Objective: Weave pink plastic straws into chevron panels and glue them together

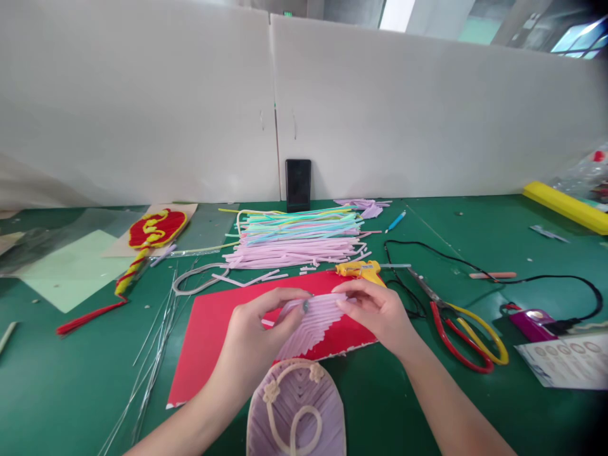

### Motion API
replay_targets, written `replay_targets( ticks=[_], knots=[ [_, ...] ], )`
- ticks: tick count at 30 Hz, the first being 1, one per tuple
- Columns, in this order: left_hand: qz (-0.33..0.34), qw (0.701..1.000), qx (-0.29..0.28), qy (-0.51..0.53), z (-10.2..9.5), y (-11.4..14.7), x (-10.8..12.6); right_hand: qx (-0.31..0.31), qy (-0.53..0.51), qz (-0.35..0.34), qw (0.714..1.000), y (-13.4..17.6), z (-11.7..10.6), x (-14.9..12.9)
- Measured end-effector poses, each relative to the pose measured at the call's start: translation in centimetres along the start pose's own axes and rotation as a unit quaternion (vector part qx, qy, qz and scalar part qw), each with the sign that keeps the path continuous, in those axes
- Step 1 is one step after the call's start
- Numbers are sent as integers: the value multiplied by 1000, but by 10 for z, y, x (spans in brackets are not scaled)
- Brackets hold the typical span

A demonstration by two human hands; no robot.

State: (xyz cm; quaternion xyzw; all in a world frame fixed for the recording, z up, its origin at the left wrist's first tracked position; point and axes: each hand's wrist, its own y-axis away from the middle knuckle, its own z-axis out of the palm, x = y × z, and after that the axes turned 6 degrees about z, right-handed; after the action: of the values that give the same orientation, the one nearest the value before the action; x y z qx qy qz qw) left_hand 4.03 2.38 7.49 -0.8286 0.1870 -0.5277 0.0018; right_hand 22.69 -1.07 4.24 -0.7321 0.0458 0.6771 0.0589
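Observation:
My left hand (266,323) pinches the left edge of a lilac panel (311,326) made of pipe cleaners laid side by side in slanting rows. My right hand (380,310) has its thumb and fingers closed on the panel's upper right corner. The panel is held just over a red sheet (211,335). Close to me, below the panel, lies a rounded lilac piece (327,418) with a cream looped cord and small knots. Behind the hands is a yellow glue gun (363,271). My fingers hide part of the panel's top edge.
A pile of lilac and pastel pipe cleaners (294,250) lies behind the sheet, with a black phone (298,183) upright against the partition. Scissors (463,345) and a purple plug block (532,324) are at right. Thin wires (156,348) and a red-yellow fan (159,231) are at left.

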Motion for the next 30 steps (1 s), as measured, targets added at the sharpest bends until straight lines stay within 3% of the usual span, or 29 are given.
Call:
replay_targets(
  ticks=[15,30],
  knots=[
    [9,1000,-3,3,-1,0,-7,43,-36,25,998,-4,-4,6],
    [26,999,-39,19,-2,-3,-15,28,-22,14,999,-10,-6,16]
  ],
)
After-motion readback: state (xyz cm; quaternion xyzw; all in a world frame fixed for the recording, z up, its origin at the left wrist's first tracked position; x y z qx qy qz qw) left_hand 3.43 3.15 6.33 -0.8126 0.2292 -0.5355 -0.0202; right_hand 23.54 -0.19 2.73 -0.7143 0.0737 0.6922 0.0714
